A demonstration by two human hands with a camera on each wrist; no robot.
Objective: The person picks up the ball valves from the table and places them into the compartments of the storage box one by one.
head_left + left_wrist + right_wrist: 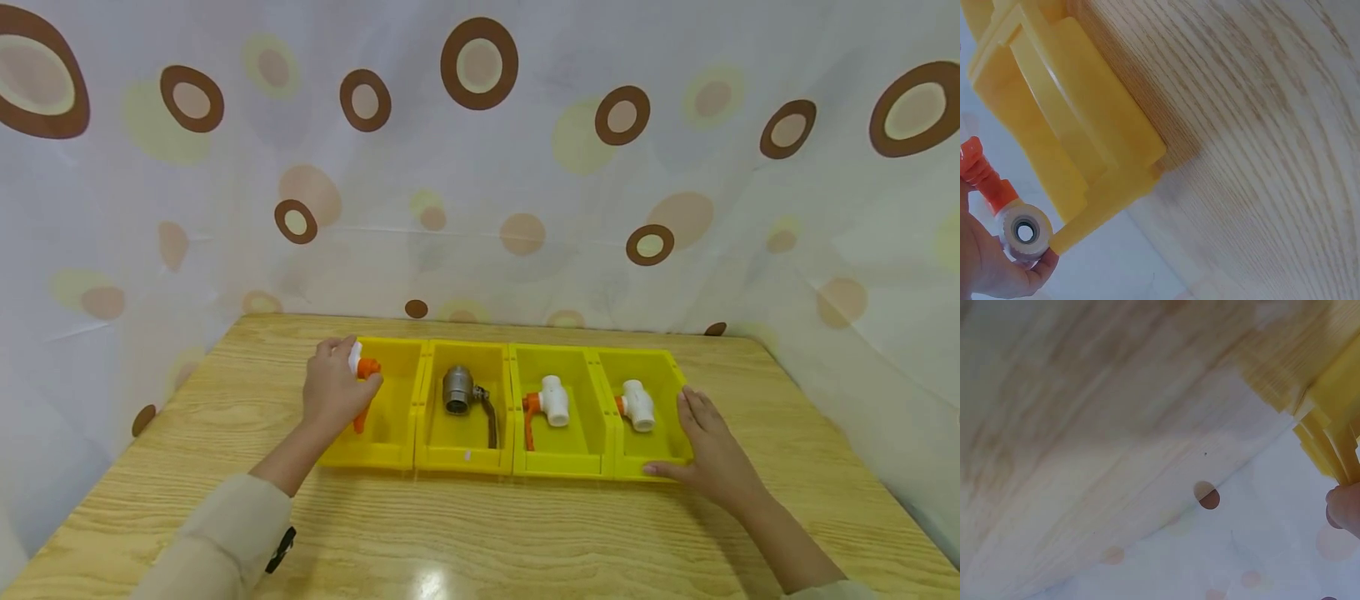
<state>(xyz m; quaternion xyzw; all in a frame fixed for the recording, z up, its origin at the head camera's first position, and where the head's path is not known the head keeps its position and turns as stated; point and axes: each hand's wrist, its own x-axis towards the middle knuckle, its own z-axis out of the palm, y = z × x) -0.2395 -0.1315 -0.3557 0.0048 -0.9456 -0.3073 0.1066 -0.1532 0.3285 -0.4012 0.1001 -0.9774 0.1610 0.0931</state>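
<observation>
My left hand point(330, 390) holds a white plastic ball valve with an orange handle point(368, 367) at the left side of the leftmost yellow bin point(393, 354). In the left wrist view, the round open end of the ball valve point(1009, 240) faces the camera beside the bin's corner. At the other end of the row, my right hand point(712, 450) rests against the rightmost yellow bin point(671, 367), its fingers along the side wall and its thumb at the front edge. In the right wrist view only a fingertip point(1344, 506) shows, touching the yellow plastic.
Between the hands stand bins holding a metal ball valve point(457, 390) with a lever and a white valve point(555, 402) with an orange handle. Another white valve point(639, 407) lies in the rightmost bin. Behind the wooden table point(480, 533) hangs a dotted cloth point(480, 167).
</observation>
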